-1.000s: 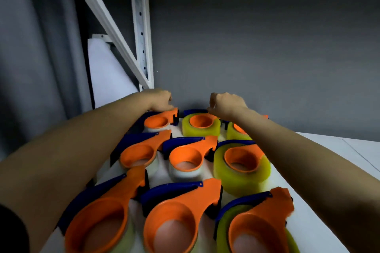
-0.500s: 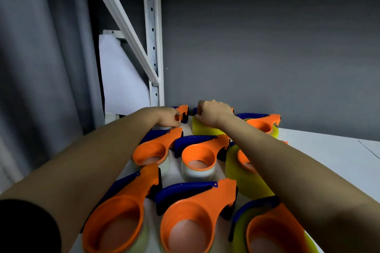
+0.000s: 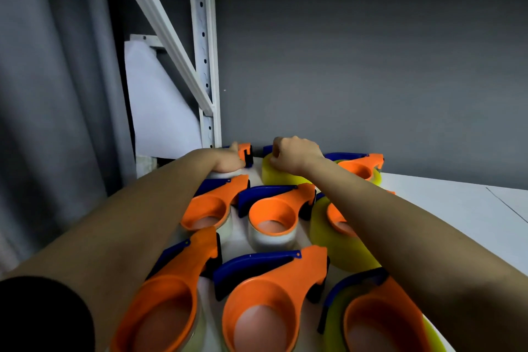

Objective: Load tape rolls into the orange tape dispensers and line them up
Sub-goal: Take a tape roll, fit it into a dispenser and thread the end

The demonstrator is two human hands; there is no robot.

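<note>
Several orange tape dispensers with blue blades stand in rows on the white table (image 3: 445,208), each holding a clear or yellow tape roll. My left hand (image 3: 228,161) rests on the far-left dispenser (image 3: 245,151) in the back row, fingers over its clear roll. My right hand (image 3: 291,153) grips the back-middle dispenser with a yellow roll (image 3: 278,177), fingers curled over its top. Another loaded dispenser (image 3: 358,166) stands at the back right. Nearer rows hold dispensers at middle (image 3: 275,208) and front (image 3: 265,294).
A white shelf upright (image 3: 204,66) with a diagonal brace stands at the back left. A grey wall runs just behind the back row. A grey curtain hangs at the left. The table's bare part lies to the right.
The view has tilted up and shifted. Both hands have stayed on the back-row dispensers, pressing them closer to the wall.
</note>
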